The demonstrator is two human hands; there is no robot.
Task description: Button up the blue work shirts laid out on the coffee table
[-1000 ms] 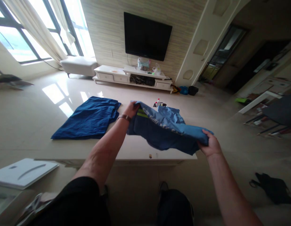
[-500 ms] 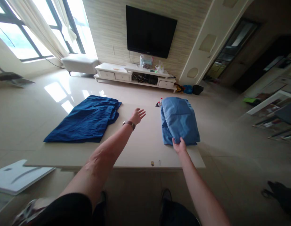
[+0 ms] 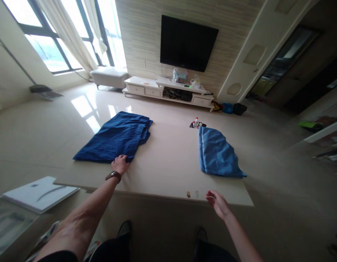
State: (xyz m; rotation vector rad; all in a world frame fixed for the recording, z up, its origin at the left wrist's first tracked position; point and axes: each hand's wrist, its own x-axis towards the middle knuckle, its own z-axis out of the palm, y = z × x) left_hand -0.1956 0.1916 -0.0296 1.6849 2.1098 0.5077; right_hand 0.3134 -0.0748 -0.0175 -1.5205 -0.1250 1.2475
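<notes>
A dark blue folded garment [image 3: 111, 136] lies spread on the left part of the pale table [image 3: 168, 160]. At its near right corner is my left hand [image 3: 121, 164], fingers curled over the garment's edge; a dark watch circles that wrist. A lighter blue folded garment [image 3: 219, 153] rests on the table's right side, its straight fold toward the middle. My right hand [image 3: 217, 203] hovers by the near table edge, apart from that garment. Its fingers are loosely bent and apart, with nothing in them.
Small bottles with red caps [image 3: 195, 123] stand past the table's far edge. Two small marks or items [image 3: 188, 194] are near the front edge. A white flat box [image 3: 41, 194] is at the left. A TV cabinet [image 3: 168, 91] stands by the wall.
My right hand has let go of the lighter blue garment, which now lies on the table, and drawn back toward me. My left hand has moved left to the dark blue garment.
</notes>
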